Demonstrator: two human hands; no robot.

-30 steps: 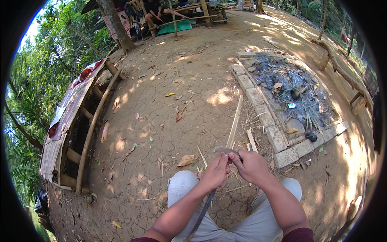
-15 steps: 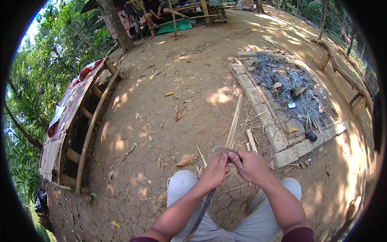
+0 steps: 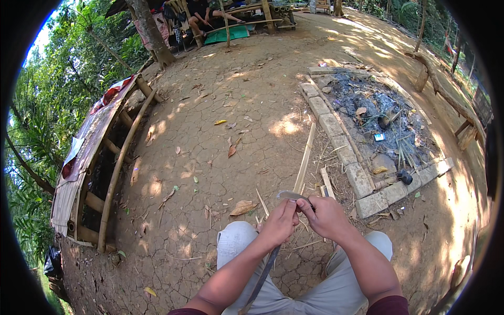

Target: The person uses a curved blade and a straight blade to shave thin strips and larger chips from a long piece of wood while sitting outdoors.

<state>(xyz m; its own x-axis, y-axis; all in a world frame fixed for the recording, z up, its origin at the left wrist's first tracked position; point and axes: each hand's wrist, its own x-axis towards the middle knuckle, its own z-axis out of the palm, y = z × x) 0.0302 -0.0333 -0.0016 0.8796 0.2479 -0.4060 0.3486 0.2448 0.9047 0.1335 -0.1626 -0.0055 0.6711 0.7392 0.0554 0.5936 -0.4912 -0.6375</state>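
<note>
Just above my knees, my two hands meet with the fingers closed. My left hand [image 3: 280, 224] grips a long, narrow dark strip [image 3: 262, 275], which runs down between my legs toward the lower edge. In my right hand [image 3: 329, 217] is a knife, its curved metal blade [image 3: 287, 194] pointing left over my left thumb; the handle is hidden by the fingers. A pale split bamboo strip [image 3: 305, 163] stretches away beyond the blade. Whether it joins the dark strip is hidden by my hands.
Pale offcuts [image 3: 327, 182] lie beside my right hand. A brick-edged ash pit [image 3: 336, 128] is at the right, with a small black pot [image 3: 405, 177] at its near edge. A low bamboo bench [image 3: 113, 189] stands left. Far off, a person [image 3: 202, 13] sits under a shelter.
</note>
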